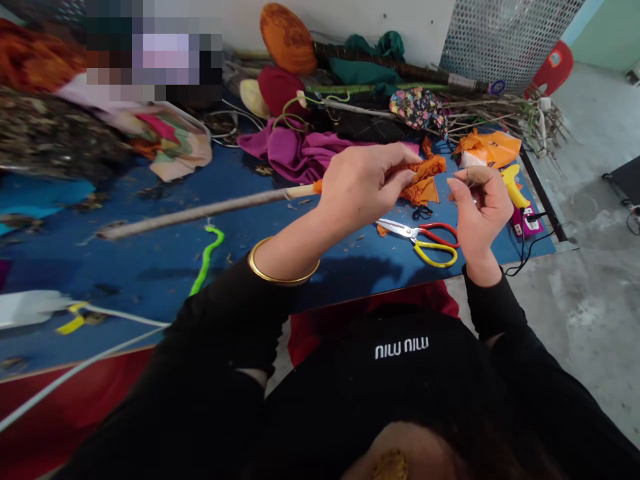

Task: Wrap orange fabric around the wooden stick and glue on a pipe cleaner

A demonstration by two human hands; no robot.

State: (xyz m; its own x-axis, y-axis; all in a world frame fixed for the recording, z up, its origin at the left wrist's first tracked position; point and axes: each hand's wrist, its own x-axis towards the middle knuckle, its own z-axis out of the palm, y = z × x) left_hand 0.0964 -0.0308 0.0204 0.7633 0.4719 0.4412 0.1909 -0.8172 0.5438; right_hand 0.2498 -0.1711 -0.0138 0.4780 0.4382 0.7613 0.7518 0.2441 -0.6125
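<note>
Two hands meet over a blue table (pixel 165 260). The left hand (pixel 363 183) is closed around the end of a long pale stick (pixel 200 212), fingers pinching a crumpled orange cloth (pixel 423 180) bunched at the stick's tip; a gold bangle (pixel 283 267) circles that wrist. The right hand (pixel 480 203), at 3 o'clock from the cloth and just beside it, has fingers curled in with fingertips pinched together — whether they grip anything I cannot tell.

Scissors (pixel 425 237) with red and yellow handles lie on the table at 6 o'clock from the cloth, between the two wrists. A yellow glue gun (pixel 514 187) sits at 3 o'clock of the right hand, near the table's edge. A magenta cloth (pixel 295 153) lies at 10 o'clock of the left hand, and a green pipe cleaner (pixel 207 257) at 8 o'clock — well apart.
</note>
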